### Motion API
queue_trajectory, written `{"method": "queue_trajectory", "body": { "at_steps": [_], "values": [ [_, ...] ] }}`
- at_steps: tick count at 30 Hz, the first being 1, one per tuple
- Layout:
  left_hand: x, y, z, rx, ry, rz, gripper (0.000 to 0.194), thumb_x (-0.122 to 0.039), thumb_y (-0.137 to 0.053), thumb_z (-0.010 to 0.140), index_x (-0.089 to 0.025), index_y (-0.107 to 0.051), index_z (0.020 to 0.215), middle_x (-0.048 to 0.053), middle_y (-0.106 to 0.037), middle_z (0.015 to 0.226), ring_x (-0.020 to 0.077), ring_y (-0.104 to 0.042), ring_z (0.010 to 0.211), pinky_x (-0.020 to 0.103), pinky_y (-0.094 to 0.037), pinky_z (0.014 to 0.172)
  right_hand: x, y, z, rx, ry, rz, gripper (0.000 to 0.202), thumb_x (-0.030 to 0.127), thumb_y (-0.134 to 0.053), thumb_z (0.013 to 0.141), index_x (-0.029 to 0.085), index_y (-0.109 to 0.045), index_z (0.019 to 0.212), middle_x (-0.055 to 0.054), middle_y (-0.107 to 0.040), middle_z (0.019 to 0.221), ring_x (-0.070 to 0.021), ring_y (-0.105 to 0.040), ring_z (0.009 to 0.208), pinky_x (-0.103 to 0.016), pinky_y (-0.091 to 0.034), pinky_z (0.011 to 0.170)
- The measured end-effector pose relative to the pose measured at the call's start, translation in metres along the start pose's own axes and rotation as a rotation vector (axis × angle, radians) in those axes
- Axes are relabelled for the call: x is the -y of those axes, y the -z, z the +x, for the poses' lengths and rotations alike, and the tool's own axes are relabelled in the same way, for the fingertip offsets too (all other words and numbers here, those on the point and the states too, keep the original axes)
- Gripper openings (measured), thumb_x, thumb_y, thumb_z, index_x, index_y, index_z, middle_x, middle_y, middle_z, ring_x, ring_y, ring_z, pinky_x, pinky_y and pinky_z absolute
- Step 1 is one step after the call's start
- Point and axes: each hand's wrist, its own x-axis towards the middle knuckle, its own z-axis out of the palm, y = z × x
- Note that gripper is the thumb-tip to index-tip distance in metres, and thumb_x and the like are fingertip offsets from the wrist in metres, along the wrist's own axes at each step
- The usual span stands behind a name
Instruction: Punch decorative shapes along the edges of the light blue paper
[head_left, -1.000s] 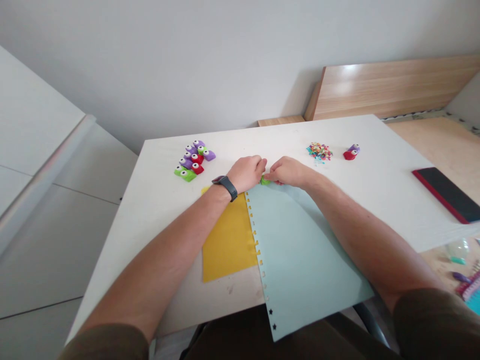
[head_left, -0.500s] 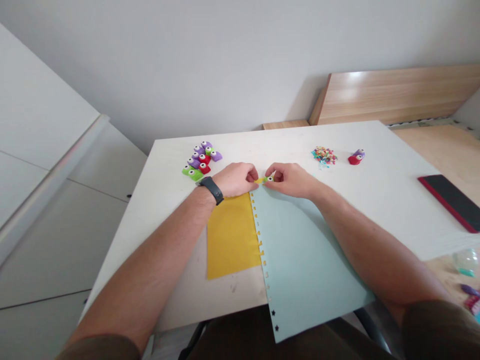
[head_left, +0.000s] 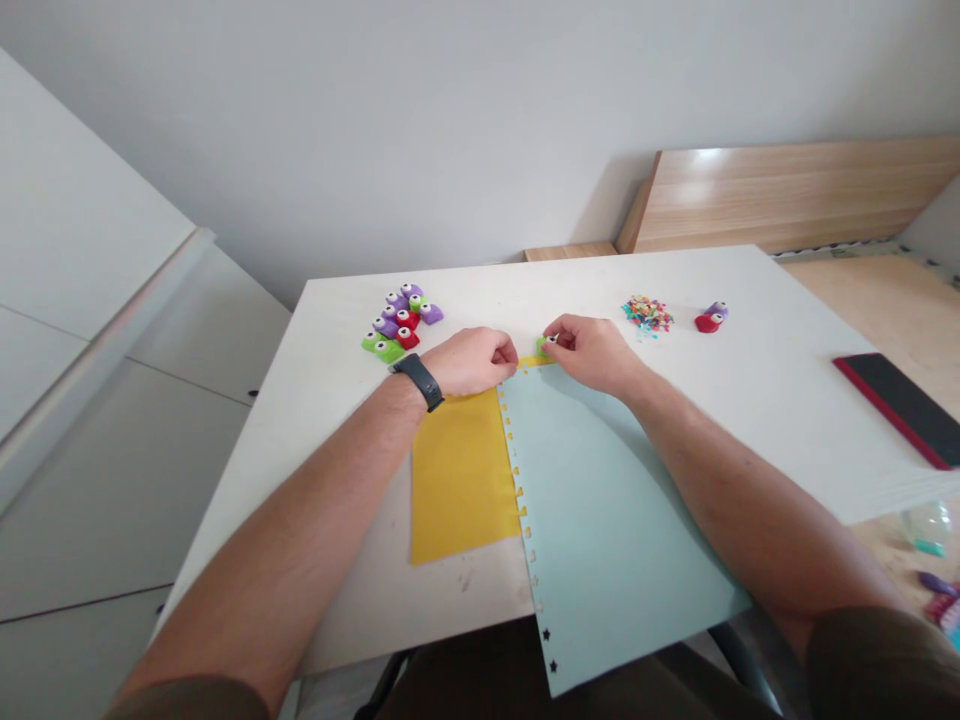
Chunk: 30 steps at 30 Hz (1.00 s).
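Observation:
A light blue sheet of paper (head_left: 600,510) lies over a yellow sheet (head_left: 461,480), and its lower end hangs past the table's near edge. Small punched holes run down its left edge, with two star shapes at the bottom. My left hand (head_left: 480,360), wearing a dark wristband, is closed with its fingertips pinching the blue sheet's top left corner. A small green paper punch (head_left: 542,346) with an eye-like button is in my right hand (head_left: 589,350), at the sheets' top edge, where a yellow strip shows. My fingers partly cover the punch.
Several purple, green and red punches (head_left: 401,322) stand grouped at the back left of the white table (head_left: 510,300). Colourful paper bits (head_left: 649,314) are heaped at the back right, beside a red punch (head_left: 707,323) and a purple one. A dark, red-edged object (head_left: 900,405) lies at the right edge.
My right hand has moved a little right and away from me along the top edge with the green punch. The left hand has stayed at the corner.

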Motion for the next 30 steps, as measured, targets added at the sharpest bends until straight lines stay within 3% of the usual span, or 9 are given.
{"method": "queue_trajectory", "body": {
  "at_steps": [5,13,18,26,30],
  "values": [
    [0.0023,-0.0005,0.0017,-0.005,0.008,0.02,0.027,-0.035,-0.056,0.09,-0.021,-0.074,0.104,0.004,-0.08,0.099,0.0202,-0.072,0.091,0.026,-0.049,0.073,-0.0038,0.0007,0.0014,-0.055,-0.038,-0.071,0.018,0.031,-0.064,0.088,0.02,-0.076,0.098,-0.001,-0.074,0.077,-0.0144,-0.06,0.066,-0.028,-0.04,0.066],
    [0.0045,0.0019,-0.0001,0.102,0.006,-0.091,0.03,-0.032,-0.062,0.082,-0.023,-0.069,0.109,-0.001,-0.08,0.092,0.0174,-0.073,0.08,0.024,-0.049,0.064,-0.0041,-0.0005,0.0009,-0.045,-0.056,-0.1,0.019,0.031,-0.063,0.089,0.021,-0.075,0.098,-0.002,-0.076,0.08,-0.0151,-0.061,0.066,-0.029,-0.041,0.066],
    [0.0074,0.0015,-0.0002,0.132,-0.021,-0.128,0.038,-0.03,-0.069,0.076,-0.021,-0.069,0.113,0.0,-0.08,0.097,0.0173,-0.074,0.084,0.023,-0.051,0.067,-0.0041,-0.0008,0.0009,-0.04,-0.055,-0.109,0.02,0.033,-0.063,0.089,0.021,-0.075,0.1,-0.002,-0.076,0.081,-0.0152,-0.06,0.066,-0.029,-0.04,0.066],
    [0.0032,-0.0034,0.002,0.023,-0.076,-0.041,0.038,-0.027,-0.071,0.074,-0.02,-0.075,0.111,0.003,-0.079,0.104,0.0192,-0.074,0.091,0.025,-0.053,0.079,-0.0046,0.0002,0.0011,-0.005,-0.048,-0.126,0.025,0.034,-0.063,0.088,0.021,-0.073,0.108,-0.001,-0.073,0.078,-0.0154,-0.059,0.066,-0.028,-0.039,0.066],
    [-0.0005,-0.0051,0.0019,-0.017,-0.065,-0.012,0.034,-0.022,-0.068,0.074,-0.021,-0.076,0.108,0.002,-0.08,0.101,0.0194,-0.073,0.089,0.026,-0.052,0.078,0.0,0.0032,-0.0009,-0.079,0.017,-0.109,0.027,0.031,-0.066,0.087,0.019,-0.071,0.112,-0.002,-0.071,0.08,-0.0163,-0.061,0.07,-0.028,-0.04,0.07]
  ]
}}
